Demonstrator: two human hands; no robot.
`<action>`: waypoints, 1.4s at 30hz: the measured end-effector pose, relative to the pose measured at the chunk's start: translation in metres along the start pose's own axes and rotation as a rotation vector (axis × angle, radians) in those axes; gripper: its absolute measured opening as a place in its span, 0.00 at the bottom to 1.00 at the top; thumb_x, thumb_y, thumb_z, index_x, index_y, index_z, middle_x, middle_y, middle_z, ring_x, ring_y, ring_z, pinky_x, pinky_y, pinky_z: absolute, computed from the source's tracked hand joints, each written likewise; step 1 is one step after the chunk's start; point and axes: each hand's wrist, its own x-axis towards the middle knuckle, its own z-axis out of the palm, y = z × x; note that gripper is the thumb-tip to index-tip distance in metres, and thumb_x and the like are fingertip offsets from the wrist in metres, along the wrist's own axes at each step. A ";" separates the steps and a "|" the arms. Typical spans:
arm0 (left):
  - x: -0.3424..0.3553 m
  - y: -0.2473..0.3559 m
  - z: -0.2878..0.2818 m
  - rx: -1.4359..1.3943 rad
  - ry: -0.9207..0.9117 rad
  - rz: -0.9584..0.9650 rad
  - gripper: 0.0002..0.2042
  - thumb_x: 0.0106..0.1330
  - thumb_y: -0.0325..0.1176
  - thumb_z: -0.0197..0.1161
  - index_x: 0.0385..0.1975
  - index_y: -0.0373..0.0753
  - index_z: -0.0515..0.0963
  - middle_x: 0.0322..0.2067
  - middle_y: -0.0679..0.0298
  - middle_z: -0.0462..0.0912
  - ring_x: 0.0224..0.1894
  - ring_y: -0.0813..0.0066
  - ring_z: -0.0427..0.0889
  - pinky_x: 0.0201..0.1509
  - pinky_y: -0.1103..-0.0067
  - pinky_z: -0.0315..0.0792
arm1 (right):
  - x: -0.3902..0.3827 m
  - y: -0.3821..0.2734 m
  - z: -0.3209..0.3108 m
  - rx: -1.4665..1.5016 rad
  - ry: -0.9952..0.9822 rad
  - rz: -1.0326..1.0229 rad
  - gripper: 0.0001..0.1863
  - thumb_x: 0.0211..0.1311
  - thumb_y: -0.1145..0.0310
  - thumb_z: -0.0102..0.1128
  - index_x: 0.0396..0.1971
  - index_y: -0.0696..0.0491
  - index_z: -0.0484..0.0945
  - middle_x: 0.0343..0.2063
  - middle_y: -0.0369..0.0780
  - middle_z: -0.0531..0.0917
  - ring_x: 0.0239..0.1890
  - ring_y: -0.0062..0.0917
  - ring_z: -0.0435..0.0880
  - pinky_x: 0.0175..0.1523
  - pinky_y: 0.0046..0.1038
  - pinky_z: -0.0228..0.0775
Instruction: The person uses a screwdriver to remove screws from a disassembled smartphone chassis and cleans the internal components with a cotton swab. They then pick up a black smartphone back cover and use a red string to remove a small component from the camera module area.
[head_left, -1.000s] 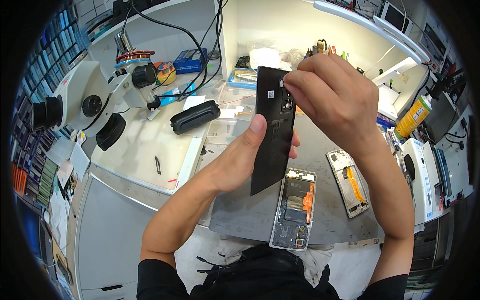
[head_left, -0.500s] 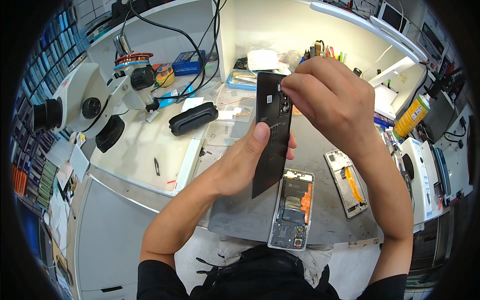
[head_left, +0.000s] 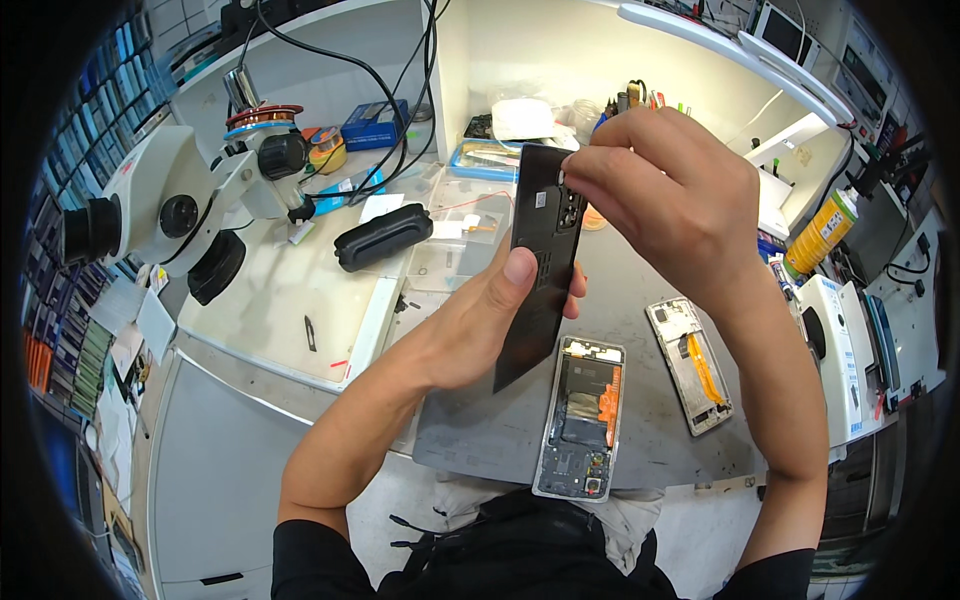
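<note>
A black phone back cover [head_left: 535,270] is held upright and slightly tilted over the mat, its inner face toward me. My left hand [head_left: 490,300] grips it by the edges, thumb on the near face and fingertips showing past the right edge. At the cover's upper corner, beside the camera openings [head_left: 568,212], my right hand [head_left: 665,190] is closed in a pinch; whatever lies between those fingertips is hidden. Below the cover lies an opened phone [head_left: 582,420] with its battery, orange flex strip and cameras exposed. To its right rests a silver phone frame [head_left: 690,365] with a yellow-orange flex cable.
A grey work mat [head_left: 470,435] covers the bench. On the left a white microscope [head_left: 165,200] overhangs a pale tray with a small blade [head_left: 310,333]. A black case [head_left: 384,236] lies behind my left forearm. A yellow spray can [head_left: 822,235] and white box [head_left: 835,340] stand right.
The cover has tilted a little, its lower end shifting left and toward the camera's left side. My right hand stays pinched at its upper corner, having shifted only slightly.
</note>
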 end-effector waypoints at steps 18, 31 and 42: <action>0.000 -0.003 -0.003 0.041 -0.043 0.014 0.46 0.61 0.78 0.35 0.56 0.36 0.67 0.45 0.62 0.76 0.47 0.74 0.77 0.53 0.75 0.71 | 0.006 0.009 -0.012 0.309 -0.190 0.107 0.11 0.45 0.81 0.70 0.28 0.53 0.77 0.26 0.35 0.79 0.29 0.26 0.82 0.31 0.25 0.72; -0.001 0.004 -0.001 -0.071 -0.055 0.030 0.42 0.65 0.76 0.31 0.53 0.39 0.69 0.45 0.65 0.75 0.48 0.76 0.76 0.49 0.77 0.73 | 0.004 0.003 -0.006 0.312 -0.110 0.108 0.12 0.42 0.82 0.68 0.26 0.53 0.76 0.26 0.35 0.79 0.27 0.26 0.81 0.30 0.26 0.72; 0.005 0.005 0.001 -0.160 0.074 0.058 0.50 0.57 0.81 0.35 0.58 0.35 0.67 0.43 0.55 0.80 0.42 0.67 0.83 0.47 0.72 0.78 | 0.001 0.000 -0.006 0.366 -0.118 0.115 0.12 0.43 0.82 0.68 0.26 0.53 0.76 0.28 0.35 0.79 0.26 0.24 0.80 0.28 0.25 0.70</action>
